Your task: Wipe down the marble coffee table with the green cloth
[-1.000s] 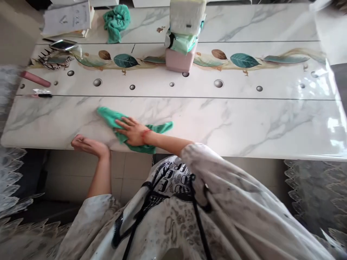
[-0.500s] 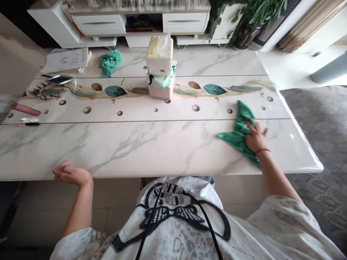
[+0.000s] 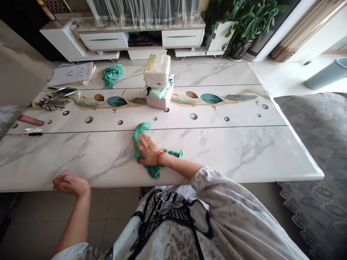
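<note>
Far to the left of the pink box (image 3: 160, 101), at the left end of the table (image 3: 244, 151), lie a pink tube (image 3: 30, 120) and, closer to the person, a black pen (image 3: 33, 134). Also left of the box, on the leaf-patterned strip, sit a hair clip (image 3: 50, 104) and a phone (image 3: 64, 91). A stack of papers (image 3: 72, 73) lies left of the box and farther back.

The left hand (image 3: 71, 184) rests at the near edge of the table, well left of the box and much closer to the person. Its fingers are loosely curled and it holds nothing.

A crumpled green rag (image 3: 112, 75) lies left of the box and a little behind it. The green cloth (image 3: 139, 131) lies on the plain marble in front of the box, slightly to its left, near the table's front edge. The right hand (image 3: 148, 151) lies palm down on that cloth with fingers stretched out, pressing on it rather than clutching it. Cloth shows beyond the fingertips and beside the wrist, which wears a red band (image 3: 160, 156).

A pack of tissues (image 3: 157, 68) sits on top of the box. Behind the box, off the table, stands a white cabinet (image 3: 173, 36). Right of the box and farther back is a potted plant (image 3: 244, 21). Far right of the box a grey rug (image 3: 311, 144) covers the floor, with a pale blue bin (image 3: 325, 74) beyond it.
</note>
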Available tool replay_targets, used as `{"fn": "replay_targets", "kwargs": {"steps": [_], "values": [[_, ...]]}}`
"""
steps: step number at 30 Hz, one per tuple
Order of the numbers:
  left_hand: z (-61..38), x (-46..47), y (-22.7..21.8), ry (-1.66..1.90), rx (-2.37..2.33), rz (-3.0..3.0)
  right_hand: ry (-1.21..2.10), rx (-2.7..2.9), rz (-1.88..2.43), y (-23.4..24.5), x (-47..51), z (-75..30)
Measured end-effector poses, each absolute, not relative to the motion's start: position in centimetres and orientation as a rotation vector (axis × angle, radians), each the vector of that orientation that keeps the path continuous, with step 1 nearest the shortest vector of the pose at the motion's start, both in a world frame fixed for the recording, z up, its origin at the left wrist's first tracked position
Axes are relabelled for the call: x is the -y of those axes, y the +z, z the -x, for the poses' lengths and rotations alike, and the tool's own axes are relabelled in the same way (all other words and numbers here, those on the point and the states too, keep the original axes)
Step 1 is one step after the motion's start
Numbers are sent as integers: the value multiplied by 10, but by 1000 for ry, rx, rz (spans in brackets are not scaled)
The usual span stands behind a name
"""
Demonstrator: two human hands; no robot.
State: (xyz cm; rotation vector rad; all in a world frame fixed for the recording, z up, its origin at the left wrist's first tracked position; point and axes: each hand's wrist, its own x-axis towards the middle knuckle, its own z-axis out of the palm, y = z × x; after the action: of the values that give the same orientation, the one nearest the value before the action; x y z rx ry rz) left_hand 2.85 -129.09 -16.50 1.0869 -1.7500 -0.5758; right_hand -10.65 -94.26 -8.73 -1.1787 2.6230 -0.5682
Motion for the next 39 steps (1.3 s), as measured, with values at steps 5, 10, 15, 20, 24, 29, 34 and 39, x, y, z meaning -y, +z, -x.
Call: {"fn": "replay_targets", "kwargs": {"steps": [5, 10, 15, 20, 24, 29, 34, 39], "values": [[-32, 1291, -164, -592, 1771, -1043, -652, -2338, 1541, -106, 893, 59], [-30, 1292, -163, -578, 1763, -1070, -645, -2657, 914, -100, 677, 34], [-30, 1288, -158, -582, 1753, -1134, -431, -3085, -437, -100, 469, 48], [-33, 1286, -158, -592, 1797, -1078, -442, -3072, -500, -102, 500, 116], [-33, 1284, -164, -501, 1777, -1056, -559, -2778, 832, -111, 683, 98], [-36, 1269, -159, -595, 1747, -969, -622, -1881, 1995, -116, 862, 85], [-37, 1260, -150, -632, 1766, -1028, -485, -2200, 1765, -101, 962, 232], [-37, 1260, -149, -697, 1825, -978, -445, -2593, 1382, -85, 1032, 326]]}}
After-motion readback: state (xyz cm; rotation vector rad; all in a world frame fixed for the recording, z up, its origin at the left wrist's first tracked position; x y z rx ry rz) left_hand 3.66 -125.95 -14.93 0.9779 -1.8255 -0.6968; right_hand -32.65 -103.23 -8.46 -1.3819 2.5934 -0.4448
